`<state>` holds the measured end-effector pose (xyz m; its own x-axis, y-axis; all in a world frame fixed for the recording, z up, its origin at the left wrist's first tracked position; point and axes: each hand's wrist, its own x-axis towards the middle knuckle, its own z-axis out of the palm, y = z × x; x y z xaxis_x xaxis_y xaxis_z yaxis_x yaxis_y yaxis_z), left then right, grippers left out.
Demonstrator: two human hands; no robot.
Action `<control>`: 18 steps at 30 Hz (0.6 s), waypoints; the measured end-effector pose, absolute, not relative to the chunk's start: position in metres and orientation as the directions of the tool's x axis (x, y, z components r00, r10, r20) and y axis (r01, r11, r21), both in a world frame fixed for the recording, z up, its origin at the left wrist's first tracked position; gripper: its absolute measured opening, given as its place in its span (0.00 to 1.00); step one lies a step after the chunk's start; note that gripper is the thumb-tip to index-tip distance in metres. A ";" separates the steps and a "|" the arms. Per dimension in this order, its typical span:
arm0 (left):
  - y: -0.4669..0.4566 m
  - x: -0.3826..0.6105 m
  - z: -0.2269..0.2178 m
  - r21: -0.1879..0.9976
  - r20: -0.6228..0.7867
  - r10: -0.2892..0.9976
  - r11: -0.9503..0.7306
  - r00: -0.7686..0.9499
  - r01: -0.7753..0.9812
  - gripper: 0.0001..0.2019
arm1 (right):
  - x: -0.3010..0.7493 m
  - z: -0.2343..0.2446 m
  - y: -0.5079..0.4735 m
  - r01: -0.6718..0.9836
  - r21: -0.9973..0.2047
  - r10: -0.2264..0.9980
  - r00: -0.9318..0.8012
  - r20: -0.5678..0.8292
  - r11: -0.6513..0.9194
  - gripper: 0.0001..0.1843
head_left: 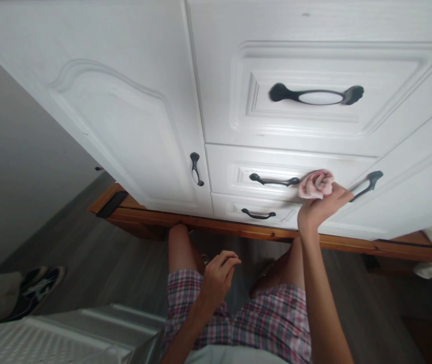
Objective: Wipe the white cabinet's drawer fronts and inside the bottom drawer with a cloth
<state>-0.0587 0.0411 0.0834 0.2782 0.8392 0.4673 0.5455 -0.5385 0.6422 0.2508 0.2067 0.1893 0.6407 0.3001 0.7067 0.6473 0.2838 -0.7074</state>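
I look down the front of a white cabinet. My right hand is closed on a crumpled pink cloth and presses it against the middle drawer, at the right end of that drawer's black handle. My left hand hangs free in front of my plaid shorts, its fingers curled in loosely with nothing visible in them. A larger drawer with a black and white handle is above, and a lower drawer with a black handle is below.
A cabinet door at the left carries a small black handle; another door handle is at the right. A wooden plinth runs under the cabinet. Another person's dark shoe rests on the grey floor at left. A white ribbed box is at bottom left.
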 end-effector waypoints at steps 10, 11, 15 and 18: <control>0.048 -0.069 0.078 0.689 0.438 0.866 -0.496 0.241 0.529 0.17 | 0.233 0.250 0.189 0.749 -0.569 0.286 0.494 0.821 0.339 0.17; 0.049 -0.070 0.078 0.701 0.427 0.872 -0.487 0.241 0.521 0.17 | 0.229 0.244 0.181 0.698 -0.602 0.295 0.525 0.799 0.388 0.19; 0.059 -0.070 0.080 0.732 0.337 0.907 -0.421 0.253 0.536 0.16 | 0.216 0.191 0.138 0.370 -0.807 0.286 0.799 0.529 0.460 0.30; 0.074 -0.065 0.082 0.740 0.261 0.920 -0.386 0.293 0.551 0.15 | 0.214 0.134 0.097 -0.092 -0.956 0.428 0.903 0.038 0.279 0.34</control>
